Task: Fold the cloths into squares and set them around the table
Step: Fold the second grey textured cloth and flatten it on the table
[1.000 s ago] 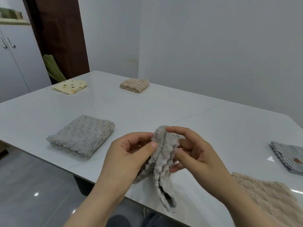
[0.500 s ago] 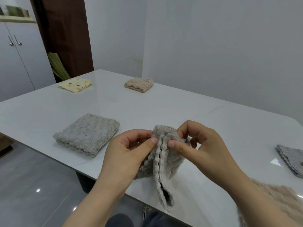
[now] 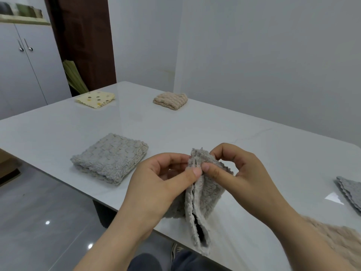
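Both hands, left hand [image 3: 162, 184] and right hand [image 3: 244, 173], pinch a fuzzy grey folded cloth [image 3: 203, 196] above the white marble table [image 3: 195, 130], layers probably doubled.

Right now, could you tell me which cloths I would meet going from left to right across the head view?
In order: grey folded cloth → held cloth → thin grey cloth. Left out, since they overlap these sideways: yellow cloth, far beige cloth, near beige cloth.
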Motion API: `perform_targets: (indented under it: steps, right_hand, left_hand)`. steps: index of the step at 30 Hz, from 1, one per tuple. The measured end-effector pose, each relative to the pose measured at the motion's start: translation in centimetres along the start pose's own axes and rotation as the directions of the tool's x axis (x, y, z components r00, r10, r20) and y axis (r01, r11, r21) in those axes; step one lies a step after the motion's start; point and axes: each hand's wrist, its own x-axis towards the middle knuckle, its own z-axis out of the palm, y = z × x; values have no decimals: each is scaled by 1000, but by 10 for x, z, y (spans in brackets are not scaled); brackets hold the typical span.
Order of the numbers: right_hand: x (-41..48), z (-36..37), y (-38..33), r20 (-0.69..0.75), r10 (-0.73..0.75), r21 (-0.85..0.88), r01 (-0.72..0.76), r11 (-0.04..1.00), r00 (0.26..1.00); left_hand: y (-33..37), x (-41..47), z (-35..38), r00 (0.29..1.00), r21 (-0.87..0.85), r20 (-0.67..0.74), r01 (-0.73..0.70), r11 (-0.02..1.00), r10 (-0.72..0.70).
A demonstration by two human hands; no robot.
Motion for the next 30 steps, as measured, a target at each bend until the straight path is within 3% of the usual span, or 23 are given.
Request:
perform_targets:
  steps: [8, 16, 19, 22, 28, 30]
  right_hand:
    - [0, 0, 5, 7, -3, -1, 3, 1000, 1000]
    - [-5, -26, 27, 36, -7, -311, 18, 950, 999]
    - [-4, -28, 32, 42, -87, -382, 96, 919, 995]
    - [-2, -29, 30, 19, -163, -406, 156, 900, 986]
    - [-3, -27, 32, -39, -233, -584, 167, 794, 972]
    - [-5, -26, 32, -52, -216, -577, 147, 803, 975]
  left_hand:
    - [-4, 6, -3, 1000, 57, -13, 10, 998, -9]
    - [-3, 18, -15, 996, 13, -42, 86, 996, -85]
    - [-6, 20, -16, 994, 22, -47, 100, 995, -99]
    - [-7, 20, -16, 997, 86, -64, 52, 995, -46]
    - [-11, 20, -19, 987, 249, -138, -44, 967, 81]
    - [-13, 20, -19, 983, 299, -147, -60, 952, 108]
